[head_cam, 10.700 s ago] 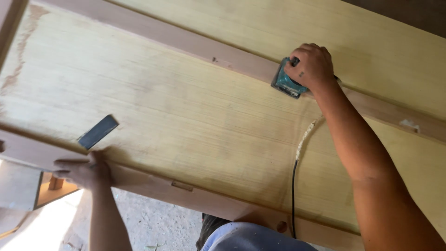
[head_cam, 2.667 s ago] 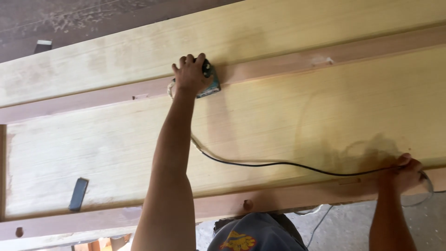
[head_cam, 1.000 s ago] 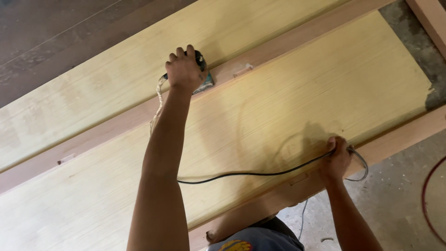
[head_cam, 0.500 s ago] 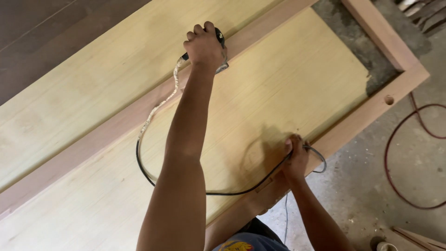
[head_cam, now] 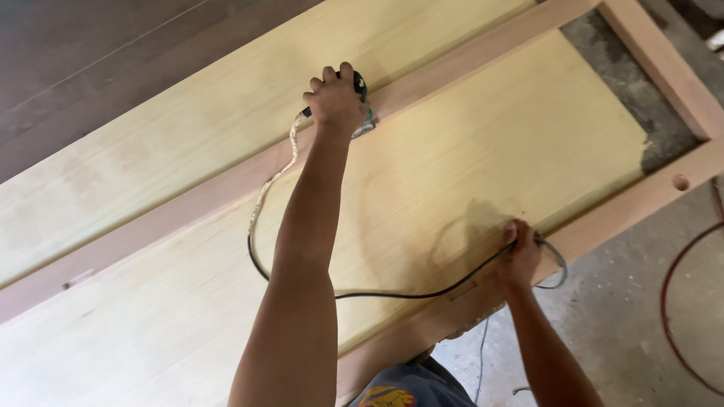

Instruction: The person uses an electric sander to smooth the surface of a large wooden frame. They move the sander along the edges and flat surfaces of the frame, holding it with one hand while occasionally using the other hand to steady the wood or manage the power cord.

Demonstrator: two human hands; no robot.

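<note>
My left hand [head_cam: 335, 98] is stretched out and closed over a small teal and black electric sander [head_cam: 362, 83]. The sander rests on the reddish centre rail [head_cam: 467, 53] of a large pale wooden door [head_cam: 452, 173] lying flat. Its black cord [head_cam: 392, 295] loops back across the yellowish panel, and the stretch nearest the tool is wrapped in pale tape. My right hand [head_cam: 519, 256] grips that cord at the door's near edge rail [head_cam: 618, 215], where the cord forms a small loop beyond my fingers.
A grey concrete floor [head_cam: 626, 324] lies below the door's near edge, with a red cable [head_cam: 671, 301] curving over it at the right. A dark wooden surface [head_cam: 90, 60] runs beyond the door's far side. A round dowel hole [head_cam: 680, 182] marks the frame corner.
Ten seconds ago my right hand held the sander and my left rested on the door's edge. Now my left hand holds it farther along the rail, and my right hand grips the cord.
</note>
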